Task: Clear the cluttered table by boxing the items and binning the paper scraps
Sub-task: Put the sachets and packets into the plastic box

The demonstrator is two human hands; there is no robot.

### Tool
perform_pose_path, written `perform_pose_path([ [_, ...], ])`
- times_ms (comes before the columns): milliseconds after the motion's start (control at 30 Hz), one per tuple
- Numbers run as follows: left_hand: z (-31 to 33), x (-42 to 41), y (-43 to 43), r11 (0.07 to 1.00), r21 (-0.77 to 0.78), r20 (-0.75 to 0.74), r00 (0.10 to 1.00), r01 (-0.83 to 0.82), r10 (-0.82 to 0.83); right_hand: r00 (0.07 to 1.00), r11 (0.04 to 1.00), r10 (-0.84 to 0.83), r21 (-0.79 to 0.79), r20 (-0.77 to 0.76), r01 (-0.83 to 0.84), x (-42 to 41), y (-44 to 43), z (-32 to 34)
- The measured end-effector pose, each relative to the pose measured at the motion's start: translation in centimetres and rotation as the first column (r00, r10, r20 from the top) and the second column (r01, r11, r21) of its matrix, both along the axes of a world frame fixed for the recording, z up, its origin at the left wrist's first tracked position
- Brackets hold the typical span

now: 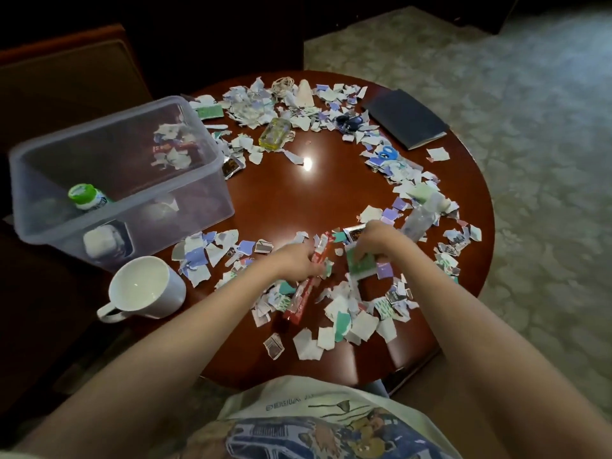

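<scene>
Torn paper scraps [334, 326] lie in a ring on the round dark-red table [318, 200]. My left hand [298, 260] grips a long red packet [303, 289] near the table's front. Just to its right, my right hand [377, 238] pinches a green and white packet [361, 265] among the scraps. A clear plastic box [119, 180] stands at the table's left edge with a green-capped bottle [86, 197], a white case and some scraps inside.
A white mug [145, 286] stands in front of the box. A dark notebook [405, 119] lies at the back right, a clear yellow item [275, 138] at the back, a clear spray bottle [420, 213] at the right. Carpet surrounds the table.
</scene>
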State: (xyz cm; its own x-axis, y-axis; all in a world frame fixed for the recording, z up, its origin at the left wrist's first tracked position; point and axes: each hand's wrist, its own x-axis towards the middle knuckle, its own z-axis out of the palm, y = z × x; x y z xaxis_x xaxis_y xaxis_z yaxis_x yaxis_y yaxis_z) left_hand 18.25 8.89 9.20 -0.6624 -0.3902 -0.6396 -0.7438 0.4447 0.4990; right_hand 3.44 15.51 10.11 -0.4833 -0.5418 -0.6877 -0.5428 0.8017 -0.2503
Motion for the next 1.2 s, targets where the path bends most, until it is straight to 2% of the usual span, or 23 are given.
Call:
perform_pose_path([
  [300,2.5,3.5,-4.4,0.982,0.002,-0.080,0.978,-0.190,0.190,0.989,0.987,0.150,-0.055,-0.013,-0.151,1.6,-4.5,2.6],
  [467,4.2,5.4,-6.4,0.960,-0.022,-0.132,0.952,-0.281,0.275,0.990,0.984,0.139,-0.115,0.026,-0.136,3.3,-7.5,4.2],
  [600,5.5,7.5,-8.4,0.933,0.018,-0.213,0.911,-0.359,0.354,0.982,0.963,0.191,-0.198,0.017,-0.184,4.8,-9.9,5.6],
  [900,9.7,11.9,-15.1,0.848,-0.223,-0.263,0.868,-0.480,0.422,0.961,0.857,0.277,-0.457,0.015,-0.240,8.4,-16.4,8.4],
  [1000,10.2,13.4,-18.3,0.813,-0.273,-0.273,0.852,-0.515,0.448,0.957,0.856,0.285,-0.463,0.049,-0.231,9.8,-18.7,9.0],
  [1133,9.3,14.6,-21.8,0.803,-0.322,-0.193,0.865,-0.502,0.463,0.949,0.885,0.241,-0.447,0.201,-0.130,11.7,-21.7,9.2],
  [1200,8.6,14.9,-23.1,0.802,-0.319,-0.158,0.863,-0.505,0.481,0.943,0.887,0.262,-0.436,0.206,-0.152,12.6,-23.3,9.0],
])
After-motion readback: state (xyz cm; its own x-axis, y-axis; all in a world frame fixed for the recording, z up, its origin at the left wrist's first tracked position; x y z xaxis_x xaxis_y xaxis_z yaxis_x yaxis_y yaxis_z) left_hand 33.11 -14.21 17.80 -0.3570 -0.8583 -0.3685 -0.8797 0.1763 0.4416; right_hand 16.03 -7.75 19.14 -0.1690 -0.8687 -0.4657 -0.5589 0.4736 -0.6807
